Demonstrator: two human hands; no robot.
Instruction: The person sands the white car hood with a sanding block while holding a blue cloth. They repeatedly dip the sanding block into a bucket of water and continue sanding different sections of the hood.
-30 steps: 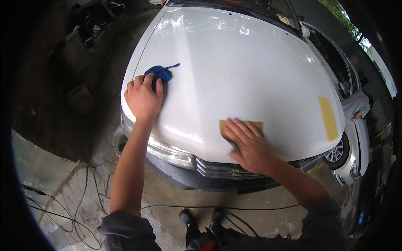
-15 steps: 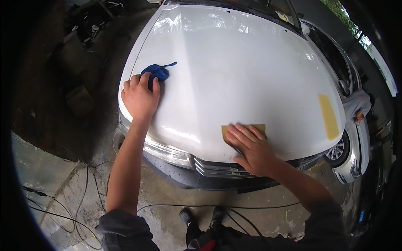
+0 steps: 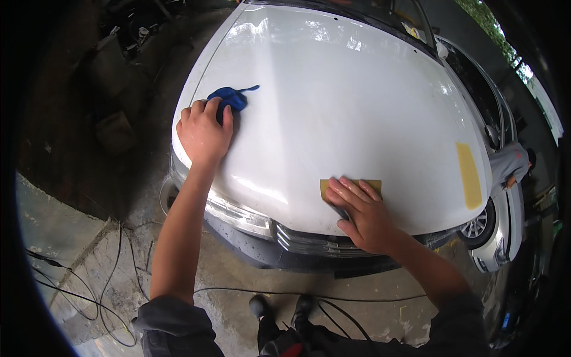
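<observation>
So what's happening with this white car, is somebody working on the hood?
A person leans over the front of a white car's hood with both hands on it. The left hand rests on a blue cloth near the hood's left edge. The right hand presses flat on a yellow sheet, seemingly sandpaper, near the front edge above the grille. Another yellow sheet lies on the hood's right side. Cables trail across the concrete floor.
</observation>
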